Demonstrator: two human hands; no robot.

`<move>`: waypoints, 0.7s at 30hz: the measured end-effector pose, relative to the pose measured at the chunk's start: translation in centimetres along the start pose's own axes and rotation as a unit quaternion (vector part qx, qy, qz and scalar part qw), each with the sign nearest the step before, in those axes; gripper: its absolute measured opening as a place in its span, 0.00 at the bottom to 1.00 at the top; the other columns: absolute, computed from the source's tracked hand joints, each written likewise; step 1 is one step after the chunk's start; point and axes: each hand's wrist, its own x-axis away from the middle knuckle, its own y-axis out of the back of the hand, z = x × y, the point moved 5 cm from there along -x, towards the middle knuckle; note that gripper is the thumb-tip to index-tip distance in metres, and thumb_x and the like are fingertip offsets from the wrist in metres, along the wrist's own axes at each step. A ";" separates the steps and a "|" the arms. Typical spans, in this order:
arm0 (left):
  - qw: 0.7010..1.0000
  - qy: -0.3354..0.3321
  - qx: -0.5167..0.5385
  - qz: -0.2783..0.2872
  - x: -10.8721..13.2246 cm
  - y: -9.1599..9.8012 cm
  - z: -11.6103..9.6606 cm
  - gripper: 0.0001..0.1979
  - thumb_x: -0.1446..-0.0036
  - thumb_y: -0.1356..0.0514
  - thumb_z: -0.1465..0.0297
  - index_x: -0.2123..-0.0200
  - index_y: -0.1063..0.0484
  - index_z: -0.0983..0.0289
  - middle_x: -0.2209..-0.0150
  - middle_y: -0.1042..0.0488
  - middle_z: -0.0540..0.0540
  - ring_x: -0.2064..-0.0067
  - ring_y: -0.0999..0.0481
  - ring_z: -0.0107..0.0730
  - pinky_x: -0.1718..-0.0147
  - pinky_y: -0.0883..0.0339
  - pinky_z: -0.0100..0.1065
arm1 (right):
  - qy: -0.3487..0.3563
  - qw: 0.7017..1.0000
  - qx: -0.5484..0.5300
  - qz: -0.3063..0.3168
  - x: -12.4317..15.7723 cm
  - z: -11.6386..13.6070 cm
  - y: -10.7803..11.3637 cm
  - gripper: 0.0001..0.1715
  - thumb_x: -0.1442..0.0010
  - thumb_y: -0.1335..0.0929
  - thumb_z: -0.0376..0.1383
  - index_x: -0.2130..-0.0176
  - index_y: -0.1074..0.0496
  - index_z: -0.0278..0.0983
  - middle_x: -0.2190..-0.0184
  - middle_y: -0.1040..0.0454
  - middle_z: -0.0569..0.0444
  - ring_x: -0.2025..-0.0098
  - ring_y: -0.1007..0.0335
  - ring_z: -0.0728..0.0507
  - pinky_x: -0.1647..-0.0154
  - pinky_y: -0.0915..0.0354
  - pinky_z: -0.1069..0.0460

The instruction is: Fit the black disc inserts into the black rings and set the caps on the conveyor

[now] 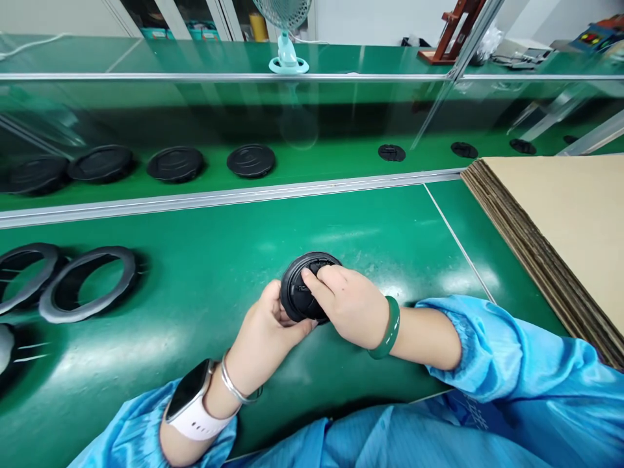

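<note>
Over the green worktop, my left hand (268, 335) grips the rim of a round black part (298, 286) that looks like a lens cap set in a ridged rim. Its face is tilted up towards me. My right hand (348, 302) is closed on the middle of that face, thumb and fingertips pressed against it. Those fingers hide the centre and right side of the part, so I cannot tell whether it is one piece or two. Green and silver bangles and a watch are on my wrists.
Black rings (92, 286) stand on the worktop at left. Behind a metal rail (234, 196), large black discs (251, 160) and small black caps (391, 153) lie on a green strip. Stacked cardboard sheets (565, 214) are at right. A fan (287, 62) stands on the upper shelf.
</note>
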 end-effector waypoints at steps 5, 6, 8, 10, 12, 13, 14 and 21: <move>1.000 0.002 -0.008 -0.011 0.0 0.0 0.2 0.28 0.56 0.27 0.66 0.55 0.37 0.60 0.61 0.19 0.52 0.61 0.17 0.42 0.64 0.22 0.39 | -0.003 0.999 0.008 0.031 -0.2 0.1 -0.2 0.23 0.33 0.41 0.27 0.42 0.33 0.21 0.62 0.28 0.39 0.61 0.33 0.36 0.65 0.30 0.42; 1.000 0.000 -0.010 -0.013 0.0 0.1 0.3 0.29 0.56 0.27 0.65 0.53 0.37 0.61 0.60 0.19 0.53 0.60 0.17 0.43 0.63 0.22 0.40 | 0.003 1.000 0.010 0.027 -0.2 0.1 -0.1 0.23 0.33 0.42 0.27 0.43 0.33 0.21 0.62 0.28 0.39 0.61 0.34 0.36 0.65 0.31 0.42; 1.000 -0.006 -0.007 -0.016 -0.1 0.1 0.3 0.32 0.57 0.27 0.65 0.50 0.37 0.61 0.57 0.19 0.55 0.58 0.18 0.43 0.61 0.22 0.40 | 0.018 1.000 0.006 0.011 -0.4 -0.1 0.3 0.22 0.32 0.42 0.28 0.44 0.31 0.23 0.61 0.27 0.40 0.61 0.34 0.37 0.64 0.32 0.43; 1.000 -0.015 0.015 -0.018 -0.1 0.2 0.1 0.34 0.56 0.27 0.66 0.48 0.37 0.61 0.55 0.20 0.55 0.56 0.18 0.43 0.59 0.22 0.41 | 0.020 0.999 -0.025 -0.029 -0.6 -0.6 1.1 0.19 0.31 0.40 0.30 0.46 0.29 0.28 0.57 0.27 0.42 0.58 0.33 0.38 0.61 0.33 0.43; 0.998 -0.021 0.047 -0.022 -0.2 0.2 0.0 0.34 0.56 0.27 0.67 0.47 0.38 0.61 0.54 0.21 0.55 0.54 0.19 0.42 0.56 0.23 0.41 | -0.030 0.992 -0.083 -0.094 -0.6 -1.7 2.0 0.17 0.31 0.37 0.35 0.45 0.29 0.34 0.50 0.28 0.43 0.51 0.33 0.37 0.53 0.34 0.41; 0.998 -0.022 0.061 -0.021 -0.3 0.1 -0.1 0.35 0.56 0.27 0.67 0.47 0.38 0.61 0.53 0.21 0.55 0.54 0.19 0.41 0.55 0.23 0.41 | -0.075 0.983 -0.118 -0.123 -0.6 -2.6 2.2 0.18 0.31 0.36 0.38 0.44 0.30 0.36 0.48 0.29 0.43 0.48 0.34 0.37 0.49 0.35 0.41; 0.997 -0.021 0.071 -0.018 -0.3 0.1 -0.1 0.35 0.56 0.27 0.68 0.46 0.39 0.61 0.52 0.21 0.55 0.54 0.19 0.41 0.54 0.23 0.42 | -0.126 0.970 -0.155 -0.137 -0.5 -3.5 2.1 0.19 0.31 0.35 0.39 0.43 0.30 0.37 0.48 0.30 0.44 0.46 0.34 0.37 0.45 0.36 0.40; 0.998 -0.050 0.035 -0.011 -0.2 0.5 -0.5 0.41 0.59 0.25 0.63 0.43 0.39 0.60 0.41 0.28 0.61 0.41 0.27 0.50 0.44 0.29 0.47 | -0.250 0.902 -0.349 -0.037 -0.4 -5.3 -1.5 0.09 0.34 0.32 0.33 0.53 0.28 0.36 0.58 0.26 0.51 0.53 0.31 0.43 0.49 0.34 0.46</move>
